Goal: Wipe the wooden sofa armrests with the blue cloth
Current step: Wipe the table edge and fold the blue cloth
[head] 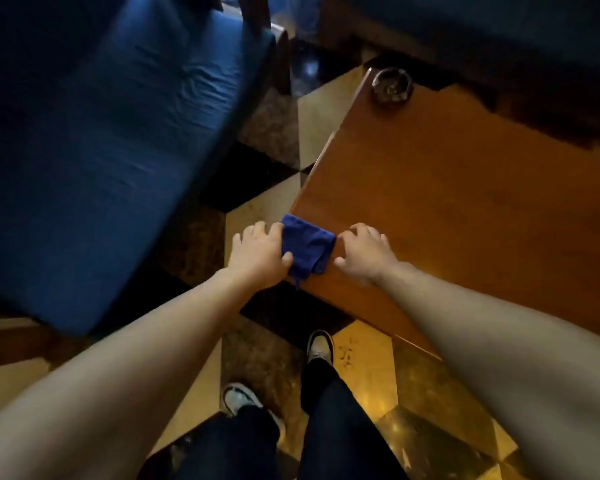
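A folded blue cloth (305, 245) lies on the near left corner of a wooden table (465, 209), one end hanging slightly over the edge. My left hand (258, 252) grips the cloth's left side with thumb and fingers. My right hand (362, 252) rests on the table with its fingertips touching the cloth's right edge. A sofa with a blue seat cushion (111, 140) fills the left of the view. A wooden part of its frame (281, 50) shows at the far end of the cushion.
A dark glass ashtray (392, 86) stands on the table's far corner. Another dark sofa (482, 29) runs along the back. Between the sofa and the table is a strip of checkered tile floor (267, 140). My two shoes (321, 346) stand on the floor below.
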`<state>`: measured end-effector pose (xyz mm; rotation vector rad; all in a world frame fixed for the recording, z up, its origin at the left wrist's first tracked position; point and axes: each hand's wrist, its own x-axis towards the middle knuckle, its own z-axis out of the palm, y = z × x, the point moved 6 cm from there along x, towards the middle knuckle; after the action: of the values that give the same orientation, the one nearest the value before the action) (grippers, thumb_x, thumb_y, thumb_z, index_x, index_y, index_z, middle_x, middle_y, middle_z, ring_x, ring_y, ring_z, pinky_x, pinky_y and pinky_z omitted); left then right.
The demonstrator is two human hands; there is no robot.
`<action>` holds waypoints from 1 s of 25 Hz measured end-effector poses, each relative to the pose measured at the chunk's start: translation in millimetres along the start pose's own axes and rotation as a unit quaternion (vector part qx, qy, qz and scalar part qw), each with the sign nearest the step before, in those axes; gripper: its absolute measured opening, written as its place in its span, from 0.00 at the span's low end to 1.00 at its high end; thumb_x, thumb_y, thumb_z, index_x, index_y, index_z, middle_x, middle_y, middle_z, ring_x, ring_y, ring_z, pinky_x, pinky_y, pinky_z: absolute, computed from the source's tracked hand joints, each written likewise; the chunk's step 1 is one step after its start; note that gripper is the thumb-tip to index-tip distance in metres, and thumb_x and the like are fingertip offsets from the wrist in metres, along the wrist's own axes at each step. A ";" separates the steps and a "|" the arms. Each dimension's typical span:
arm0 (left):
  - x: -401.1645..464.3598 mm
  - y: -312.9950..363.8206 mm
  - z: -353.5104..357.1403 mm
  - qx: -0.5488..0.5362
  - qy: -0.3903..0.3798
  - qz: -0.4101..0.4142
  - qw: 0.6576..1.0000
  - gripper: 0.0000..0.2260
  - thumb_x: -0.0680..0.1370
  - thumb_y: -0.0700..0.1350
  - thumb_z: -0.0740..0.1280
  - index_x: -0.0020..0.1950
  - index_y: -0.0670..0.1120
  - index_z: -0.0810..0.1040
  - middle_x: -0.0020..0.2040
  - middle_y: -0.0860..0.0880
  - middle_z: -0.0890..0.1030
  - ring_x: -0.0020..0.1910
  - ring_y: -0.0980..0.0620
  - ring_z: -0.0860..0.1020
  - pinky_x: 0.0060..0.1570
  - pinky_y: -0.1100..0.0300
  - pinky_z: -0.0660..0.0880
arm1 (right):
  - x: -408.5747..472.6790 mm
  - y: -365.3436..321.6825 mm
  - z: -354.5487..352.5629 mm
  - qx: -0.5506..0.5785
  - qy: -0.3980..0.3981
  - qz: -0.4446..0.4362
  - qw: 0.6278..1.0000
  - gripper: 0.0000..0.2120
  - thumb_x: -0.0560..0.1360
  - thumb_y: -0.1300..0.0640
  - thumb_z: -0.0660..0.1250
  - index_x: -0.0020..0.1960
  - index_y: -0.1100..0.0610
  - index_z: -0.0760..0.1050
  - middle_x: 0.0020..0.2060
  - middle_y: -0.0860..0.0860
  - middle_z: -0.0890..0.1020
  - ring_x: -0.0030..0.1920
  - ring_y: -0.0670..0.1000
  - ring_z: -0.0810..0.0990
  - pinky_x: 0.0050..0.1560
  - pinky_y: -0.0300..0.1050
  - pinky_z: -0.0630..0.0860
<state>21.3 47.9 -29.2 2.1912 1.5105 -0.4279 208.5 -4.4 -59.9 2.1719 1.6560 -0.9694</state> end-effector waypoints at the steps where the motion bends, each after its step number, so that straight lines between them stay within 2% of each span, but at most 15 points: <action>1: 7.6 -9.5 17.5 -0.009 -0.015 -0.011 1.000 0.29 0.77 0.55 0.64 0.76 0.49 0.66 0.71 0.39 0.71 0.69 0.36 0.70 0.67 0.43 0.68 | 16.5 -2.5 13.5 -0.019 -0.007 -0.012 1.000 0.29 0.76 0.44 0.66 0.74 0.55 0.69 0.73 0.60 0.68 0.73 0.65 0.66 0.74 0.60 0.66; 3: 33.0 -28.7 60.6 -0.017 -0.010 -0.007 1.000 0.28 0.77 0.55 0.64 0.76 0.51 0.66 0.72 0.38 0.70 0.69 0.36 0.70 0.67 0.43 0.70 | 55.6 -3.3 36.2 -0.033 -0.014 -0.021 0.999 0.27 0.77 0.46 0.67 0.73 0.56 0.69 0.69 0.60 0.70 0.69 0.65 0.69 0.69 0.58 0.70; 5: 55.6 -40.5 96.8 0.034 -0.020 0.044 0.998 0.28 0.78 0.55 0.64 0.77 0.52 0.65 0.75 0.37 0.67 0.73 0.36 0.66 0.69 0.42 0.67 | 90.1 -10.3 50.1 -0.026 -0.008 -0.022 0.999 0.29 0.78 0.44 0.67 0.74 0.56 0.66 0.69 0.59 0.70 0.69 0.64 0.69 0.67 0.59 0.71; 7: 84.3 -42.7 118.4 0.056 0.007 0.096 0.994 0.28 0.79 0.54 0.64 0.78 0.50 0.65 0.76 0.36 0.65 0.75 0.35 0.63 0.71 0.41 0.65 | 126.8 -17.0 60.0 0.004 0.022 -0.009 1.000 0.31 0.79 0.42 0.67 0.75 0.56 0.64 0.70 0.58 0.69 0.69 0.63 0.70 0.66 0.59 0.71; 11: 100.3 -35.4 164.1 -0.021 0.004 0.072 0.997 0.26 0.80 0.52 0.61 0.75 0.42 0.67 0.78 0.34 0.62 0.77 0.36 0.60 0.72 0.41 0.64 | 153.0 -21.9 97.4 0.020 0.058 0.030 0.998 0.30 0.79 0.44 0.68 0.74 0.57 0.64 0.70 0.58 0.70 0.68 0.64 0.70 0.66 0.59 0.71; 14: 79.2 -38.9 199.4 -0.030 -0.005 0.062 0.998 0.28 0.81 0.52 0.58 0.79 0.40 0.60 0.82 0.36 0.52 0.80 0.37 0.51 0.75 0.39 0.59 | 155.6 -12.0 111.5 0.027 0.076 0.062 0.995 0.31 0.77 0.45 0.72 0.73 0.56 0.66 0.68 0.58 0.71 0.68 0.63 0.70 0.67 0.58 0.72; 16: 72.2 -44.4 205.8 -0.034 0.003 0.069 0.997 0.29 0.82 0.52 0.56 0.80 0.42 0.56 0.83 0.38 0.49 0.81 0.39 0.48 0.76 0.39 0.57 | 156.5 -7.8 110.8 0.086 0.056 0.097 0.990 0.27 0.74 0.45 0.74 0.68 0.53 0.70 0.67 0.56 0.70 0.68 0.60 0.70 0.68 0.57 0.72; 18: 73.5 -46.4 199.6 -0.066 0.002 0.075 0.995 0.28 0.82 0.53 0.56 0.80 0.43 0.59 0.83 0.41 0.50 0.81 0.42 0.49 0.76 0.39 0.56 | 152.4 -12.4 105.1 0.079 0.050 0.116 0.989 0.18 0.73 0.45 0.74 0.58 0.50 0.73 0.64 0.54 0.70 0.65 0.58 0.69 0.66 0.56 0.71; 20: 73.9 -54.4 187.8 -0.135 -0.001 0.057 0.989 0.26 0.81 0.53 0.58 0.77 0.44 0.64 0.82 0.42 0.58 0.80 0.43 0.55 0.76 0.41 0.58 | 141.4 -36.0 96.7 0.084 0.075 0.073 0.991 0.14 0.72 0.46 0.72 0.51 0.51 0.73 0.54 0.51 0.75 0.56 0.54 0.71 0.57 0.52 0.69; 22: 69.2 -68.8 168.6 -0.221 0.015 0.046 0.974 0.26 0.80 0.52 0.62 0.77 0.44 0.65 0.77 0.42 0.68 0.76 0.43 0.65 0.73 0.43 0.63 | 124.2 -72.7 90.9 0.157 0.072 -0.016 0.985 0.11 0.71 0.54 0.73 0.48 0.56 0.73 0.46 0.51 0.78 0.48 0.53 0.75 0.48 0.49 0.70; 23: 63.6 -81.3 156.9 -0.270 0.035 0.035 0.962 0.28 0.79 0.50 0.64 0.78 0.45 0.64 0.75 0.42 0.71 0.74 0.43 0.68 0.72 0.44 0.66 | 113.0 -93.6 89.3 0.188 0.052 -0.063 0.979 0.10 0.71 0.58 0.73 0.49 0.57 0.74 0.44 0.52 0.80 0.46 0.53 0.78 0.46 0.49 0.72; 25: 46.9 -112.8 135.5 -0.339 0.073 0.003 0.938 0.35 0.76 0.45 0.69 0.80 0.49 0.58 0.77 0.42 0.66 0.74 0.43 0.67 0.72 0.44 0.67 | 91.0 -133.4 85.5 0.218 0.002 -0.134 0.967 0.10 0.72 0.62 0.73 0.50 0.58 0.74 0.44 0.52 0.81 0.44 0.52 0.79 0.45 0.49 0.75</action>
<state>-68.0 49.2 -188.3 1.6945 1.4394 0.2448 67.1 61.1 -155.3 2.2365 1.9222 -1.5307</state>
